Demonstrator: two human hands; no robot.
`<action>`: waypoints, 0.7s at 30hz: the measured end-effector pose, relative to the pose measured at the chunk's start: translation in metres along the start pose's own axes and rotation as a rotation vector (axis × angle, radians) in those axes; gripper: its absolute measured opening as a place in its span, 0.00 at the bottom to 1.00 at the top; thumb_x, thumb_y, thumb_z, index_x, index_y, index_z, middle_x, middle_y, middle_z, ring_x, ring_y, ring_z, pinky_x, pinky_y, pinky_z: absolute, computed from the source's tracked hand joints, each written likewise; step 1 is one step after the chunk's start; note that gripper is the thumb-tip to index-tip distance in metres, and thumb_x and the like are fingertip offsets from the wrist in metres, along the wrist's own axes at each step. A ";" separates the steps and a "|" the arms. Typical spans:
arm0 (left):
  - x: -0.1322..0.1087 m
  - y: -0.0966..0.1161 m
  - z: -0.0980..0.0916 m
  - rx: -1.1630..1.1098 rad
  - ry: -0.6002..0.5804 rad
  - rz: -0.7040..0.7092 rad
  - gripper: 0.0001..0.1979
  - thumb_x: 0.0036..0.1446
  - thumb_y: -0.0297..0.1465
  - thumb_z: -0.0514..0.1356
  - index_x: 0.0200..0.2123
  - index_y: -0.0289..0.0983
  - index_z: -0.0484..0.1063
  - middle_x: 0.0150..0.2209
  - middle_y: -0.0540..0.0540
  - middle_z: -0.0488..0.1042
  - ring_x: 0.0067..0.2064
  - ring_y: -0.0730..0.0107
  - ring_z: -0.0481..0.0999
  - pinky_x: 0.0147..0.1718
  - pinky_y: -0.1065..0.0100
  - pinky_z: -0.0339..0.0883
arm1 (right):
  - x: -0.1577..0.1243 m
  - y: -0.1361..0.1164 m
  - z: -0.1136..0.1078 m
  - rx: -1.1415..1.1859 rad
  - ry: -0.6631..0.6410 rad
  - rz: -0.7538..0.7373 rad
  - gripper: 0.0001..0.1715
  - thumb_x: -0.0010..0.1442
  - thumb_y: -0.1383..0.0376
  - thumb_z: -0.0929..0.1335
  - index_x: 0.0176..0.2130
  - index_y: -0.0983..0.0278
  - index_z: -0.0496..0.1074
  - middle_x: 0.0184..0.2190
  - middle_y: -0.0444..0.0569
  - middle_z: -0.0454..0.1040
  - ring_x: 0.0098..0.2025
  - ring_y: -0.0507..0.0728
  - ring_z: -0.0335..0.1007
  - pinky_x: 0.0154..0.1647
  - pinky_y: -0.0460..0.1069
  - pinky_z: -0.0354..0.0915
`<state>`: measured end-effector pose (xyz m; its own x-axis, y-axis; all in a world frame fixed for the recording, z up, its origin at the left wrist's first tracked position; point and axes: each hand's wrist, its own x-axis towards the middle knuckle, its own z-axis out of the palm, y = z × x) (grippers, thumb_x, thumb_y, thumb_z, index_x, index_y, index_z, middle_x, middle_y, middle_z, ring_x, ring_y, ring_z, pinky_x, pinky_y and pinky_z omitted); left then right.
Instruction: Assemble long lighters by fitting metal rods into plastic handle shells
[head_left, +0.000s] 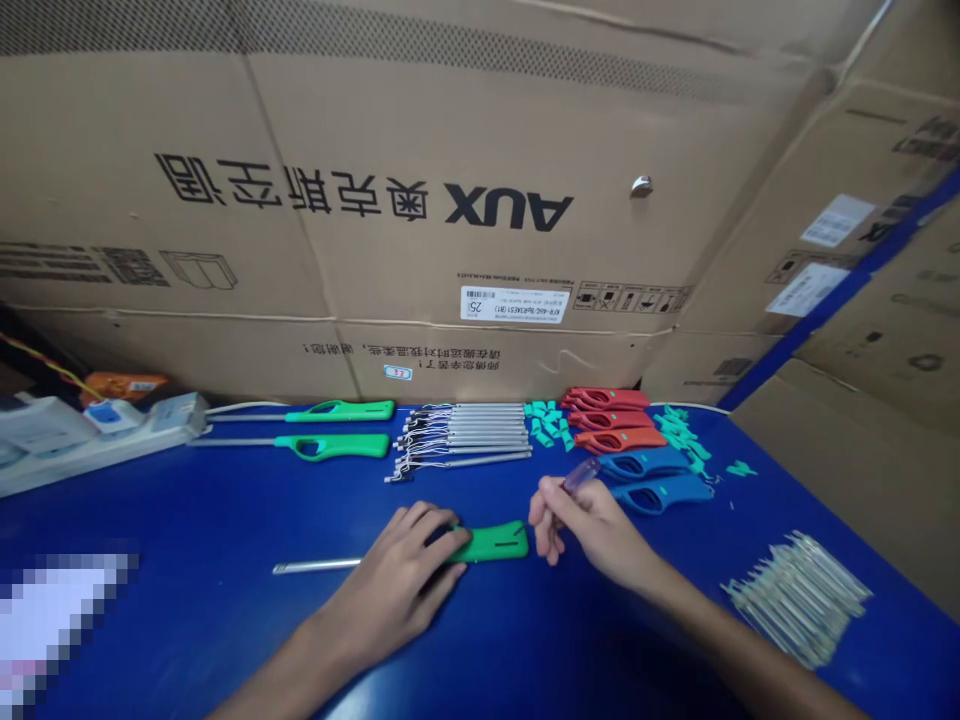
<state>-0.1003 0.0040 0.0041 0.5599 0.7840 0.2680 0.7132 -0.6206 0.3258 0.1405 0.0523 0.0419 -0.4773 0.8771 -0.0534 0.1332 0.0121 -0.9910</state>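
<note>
Green plastic lighter point(491, 543) with a bare metal tube point(319, 566), flat on the blue worktop point(225, 640) in front of the wearer. Small dark slots near the butt; middle of the handle hidden by fingers. Long axis runs left-right: tube tip points left, slanting slightly toward the wearer; butt points right, just short of the right hand.

Left hand point(409, 560): grip curled over the handle, thumb on the near side, pinching it on the worktop. Right hand point(592, 520): grip pinching a clear purplish stick point(582, 474), type unclear, not touching the lighter. Level with the hands, far right: bundle of thin pale tubes point(802, 600).

Further back, right to left: blue handles point(675, 493), teal bits point(679, 440), red handles point(615, 398), row of silver tubes point(487, 430) with wires, two more green lighters point(360, 446), white power strip point(176, 410). Backdrop: upright cardboard point(360, 110), AUX print upside down.
</note>
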 end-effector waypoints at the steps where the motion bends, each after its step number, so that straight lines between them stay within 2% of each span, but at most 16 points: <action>1: 0.000 -0.001 0.001 -0.020 0.013 0.003 0.11 0.65 0.29 0.52 0.49 0.40 0.68 0.47 0.42 0.69 0.47 0.59 0.67 0.47 0.55 0.66 | 0.001 0.002 0.002 -0.083 0.027 -0.014 0.31 0.62 0.42 0.60 0.29 0.67 0.67 0.19 0.45 0.68 0.19 0.48 0.63 0.22 0.44 0.59; 5: 0.000 -0.002 0.003 -0.076 0.051 0.022 0.12 0.64 0.28 0.53 0.49 0.39 0.69 0.46 0.41 0.69 0.48 0.60 0.67 0.49 0.57 0.67 | 0.004 0.009 0.003 -0.327 0.083 -0.034 0.32 0.66 0.46 0.57 0.25 0.67 0.68 0.18 0.44 0.66 0.21 0.48 0.59 0.23 0.44 0.56; 13: 0.000 -0.001 0.002 -0.080 0.043 0.011 0.13 0.64 0.28 0.53 0.50 0.39 0.69 0.46 0.42 0.68 0.48 0.61 0.66 0.49 0.56 0.68 | 0.008 0.013 0.004 -0.358 0.028 0.015 0.32 0.67 0.48 0.56 0.26 0.67 0.68 0.18 0.44 0.65 0.20 0.49 0.59 0.22 0.44 0.56; 17: 0.000 -0.002 0.002 -0.080 0.016 0.003 0.12 0.65 0.28 0.52 0.50 0.39 0.69 0.47 0.41 0.68 0.49 0.60 0.65 0.50 0.56 0.67 | 0.007 0.006 0.004 -0.551 0.083 -0.115 0.24 0.66 0.53 0.60 0.28 0.66 0.70 0.26 0.46 0.68 0.29 0.51 0.64 0.31 0.46 0.61; 21: 0.001 -0.002 0.002 -0.082 0.020 0.004 0.12 0.65 0.28 0.53 0.50 0.39 0.69 0.46 0.42 0.68 0.48 0.61 0.66 0.49 0.57 0.67 | 0.009 0.007 0.004 -0.481 0.103 -0.176 0.14 0.63 0.59 0.63 0.38 0.65 0.73 0.37 0.50 0.73 0.38 0.54 0.70 0.38 0.48 0.66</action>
<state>-0.1002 0.0058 0.0020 0.5536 0.7817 0.2870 0.6736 -0.6231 0.3976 0.1330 0.0583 0.0344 -0.4434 0.8845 0.1452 0.4546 0.3616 -0.8140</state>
